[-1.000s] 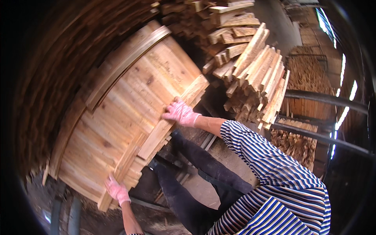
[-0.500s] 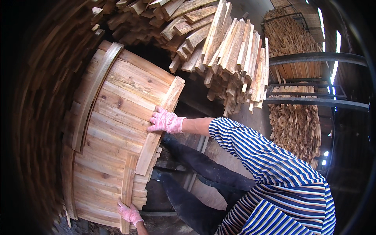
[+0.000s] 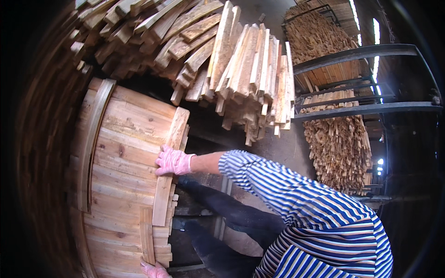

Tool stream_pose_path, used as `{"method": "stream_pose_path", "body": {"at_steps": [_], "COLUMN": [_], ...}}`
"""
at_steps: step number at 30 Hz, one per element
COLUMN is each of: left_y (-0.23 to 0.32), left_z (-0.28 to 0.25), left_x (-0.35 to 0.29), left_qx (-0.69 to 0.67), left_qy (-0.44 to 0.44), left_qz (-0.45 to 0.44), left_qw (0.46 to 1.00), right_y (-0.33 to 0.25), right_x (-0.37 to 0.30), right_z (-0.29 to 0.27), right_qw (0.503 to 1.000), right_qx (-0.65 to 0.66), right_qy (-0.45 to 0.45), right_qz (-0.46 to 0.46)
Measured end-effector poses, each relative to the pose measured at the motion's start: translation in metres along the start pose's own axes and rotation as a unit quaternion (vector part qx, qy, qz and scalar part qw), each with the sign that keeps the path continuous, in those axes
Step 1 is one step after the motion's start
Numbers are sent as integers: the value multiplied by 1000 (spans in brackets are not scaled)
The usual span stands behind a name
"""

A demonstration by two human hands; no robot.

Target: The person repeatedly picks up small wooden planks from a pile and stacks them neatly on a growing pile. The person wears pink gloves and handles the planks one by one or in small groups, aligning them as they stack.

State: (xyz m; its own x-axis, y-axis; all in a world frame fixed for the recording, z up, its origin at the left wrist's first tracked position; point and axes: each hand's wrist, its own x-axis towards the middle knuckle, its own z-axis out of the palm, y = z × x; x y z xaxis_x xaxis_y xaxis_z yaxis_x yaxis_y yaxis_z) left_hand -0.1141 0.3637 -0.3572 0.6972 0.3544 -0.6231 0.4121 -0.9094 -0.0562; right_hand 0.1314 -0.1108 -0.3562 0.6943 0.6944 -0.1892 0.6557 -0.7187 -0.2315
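Note:
In front of me lies a wide panel of pale boards [image 3: 123, 173] laid side by side, some edges uneven. My right hand [image 3: 174, 161], in a pink knit glove, reaches across its near edge, fingers curled over a wooden batten [image 3: 162, 199] that runs along that edge. At the bottom rim of the picture my left hand [image 3: 155, 270], also gloved, grips the end of a shorter wooden strip [image 3: 146, 234] lying on the boards beside the batten. Part of that hand is cut off. A longer batten [image 3: 92, 143] crosses the panel's far side.
Stacked lumber [image 3: 250, 65] rises at the upper middle, its ends jutting toward the panel. More wood piles [image 3: 336, 143] stand behind dark metal rails [image 3: 366, 110] on the right. A blurred wood stack [image 3: 44, 153] fills the left side. My legs [image 3: 222, 204] are close to the panel.
The view has shifted, so the panel and both hands appear farther left and lower. Both hands keep their places on the battens; the short strip lies slightly differently angled.

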Motion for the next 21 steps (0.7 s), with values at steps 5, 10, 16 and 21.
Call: {"method": "stream_pose_path", "body": {"at_steps": [5,10,16,21], "left_y": [18,37,210,370], "left_z": [-47,-74,-143,-165], "left_x": [7,-4,-50,-58], "left_qx": [132,-92,-211,-285], "left_qy": [-168,-84,-172,-270], "left_qz": [33,32,126,200], "left_qw": [976,992,954,898], "right_y": [-53,-104,-67,94], "right_x": [-30,-125,-269,-282], "right_z": [-36,-124,-182,-202], "right_qw": [986,916,724,606], "right_qx": [44,233,224,186], "right_qy": [53,19,102,282], "right_qz": [149,325,645,720]}}
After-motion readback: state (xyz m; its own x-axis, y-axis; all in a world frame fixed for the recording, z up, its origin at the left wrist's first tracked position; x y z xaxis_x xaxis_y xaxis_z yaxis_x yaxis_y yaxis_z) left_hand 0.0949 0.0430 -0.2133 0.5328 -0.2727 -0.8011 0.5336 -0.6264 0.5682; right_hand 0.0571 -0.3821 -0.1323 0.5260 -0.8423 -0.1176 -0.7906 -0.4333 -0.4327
